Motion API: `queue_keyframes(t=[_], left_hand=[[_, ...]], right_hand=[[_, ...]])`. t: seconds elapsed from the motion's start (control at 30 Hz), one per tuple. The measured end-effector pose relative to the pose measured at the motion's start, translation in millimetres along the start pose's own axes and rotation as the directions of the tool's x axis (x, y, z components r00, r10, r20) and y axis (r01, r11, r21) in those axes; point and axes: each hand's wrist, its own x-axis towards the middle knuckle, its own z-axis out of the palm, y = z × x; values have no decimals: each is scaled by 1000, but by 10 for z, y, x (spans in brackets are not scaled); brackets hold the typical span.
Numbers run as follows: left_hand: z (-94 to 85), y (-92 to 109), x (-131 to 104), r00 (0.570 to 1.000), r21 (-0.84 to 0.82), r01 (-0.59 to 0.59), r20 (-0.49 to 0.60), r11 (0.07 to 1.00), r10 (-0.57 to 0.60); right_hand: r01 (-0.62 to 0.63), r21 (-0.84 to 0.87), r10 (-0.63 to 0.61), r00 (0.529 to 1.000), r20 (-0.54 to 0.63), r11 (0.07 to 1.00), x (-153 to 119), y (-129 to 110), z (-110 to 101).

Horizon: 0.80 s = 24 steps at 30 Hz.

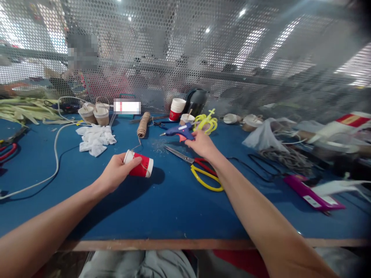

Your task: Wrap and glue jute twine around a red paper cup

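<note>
My left hand [118, 168] is closed around a red and white paper cup [140, 166], which is tipped on its side above the blue table. A strand of twine crosses the cup and runs back to a roll of brown twine [143, 125]. Farther right, my right hand [201, 143] grips a blue hot glue gun [181, 131] whose nozzle points left. Under my right forearm lie large scissors [207, 178] with red and yellow handles, their blades toward the twine. Small pale crumbs lie near the blade tips.
White crumpled cloth [96, 139] and twine-wrapped cups [101, 115] sit left, by a white cable [56, 154]. Stacked paper cups [177, 108], a dark jug [197, 101] and yellow loops [206, 122] stand behind. On the right are a plastic bag [265, 135] and a purple box [311, 195].
</note>
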Motion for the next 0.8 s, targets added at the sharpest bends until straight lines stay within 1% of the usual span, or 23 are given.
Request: queue_keyframes(t=[0.07, 0.1, 0.13, 0.17, 0.2, 0.23, 0.3, 0.4, 0.47, 0.5, 0.57, 0.67, 0.73, 0.8], left_hand=[[-15, -1, 16, 1000, -30, 22, -1, 999, -22], [-19, -1, 23, 999, -44, 34, -1, 998, -34], [-22, -2, 29, 999, -58, 45, 0, 997, -45], [-23, -3, 34, 998, -69, 55, 0, 996, -55], [-24, -5, 39, 998, -75, 64, 2, 995, -64], [-24, -8, 43, 997, -74, 72, 4, 995, -71], [-27, -16, 50, 997, -62, 82, 9, 995, -81], [-41, -28, 58, 996, -37, 85, 2, 996, -85], [-60, -32, 63, 997, -38, 80, -4, 996, -80], [-70, -33, 66, 997, -36, 73, -7, 997, -73], [-90, -32, 70, 998, -24, 54, -19, 998, -54], [-100, -14, 69, 998, -26, 38, -40, 999, -39], [-88, 9, 64, 998, -67, 49, -46, 997, -53], [-70, 32, 60, 996, -106, 74, -47, 992, -79]], right_hand=[[44, 162, -48, 999, 20, 986, -132, -41, -118], [65, 352, -89, 995, 53, 934, -211, -61, -170], [58, 489, -122, 987, 100, 870, -295, -80, -211], [44, 565, -146, 980, 136, 824, -380, -98, -240], [49, 606, -166, 976, 138, 794, -461, -116, -255], [70, 616, -184, 975, 123, 784, -537, -132, -257], [111, 613, -232, 965, 122, 782, -665, -163, -229], [113, 596, -313, 918, 243, 795, -799, -202, -164], [135, 540, -335, 896, 291, 831, -863, -222, -140], [161, 494, -337, 896, 290, 854, -889, -229, -136], [244, 391, -356, 902, 245, 888, -933, -234, -140], [360, 262, -409, 897, 165, 895, -965, -223, -149], [397, 227, -436, 887, 154, 889, -969, -211, -147], [405, 204, -439, 883, 165, 891, -968, -203, -140]])
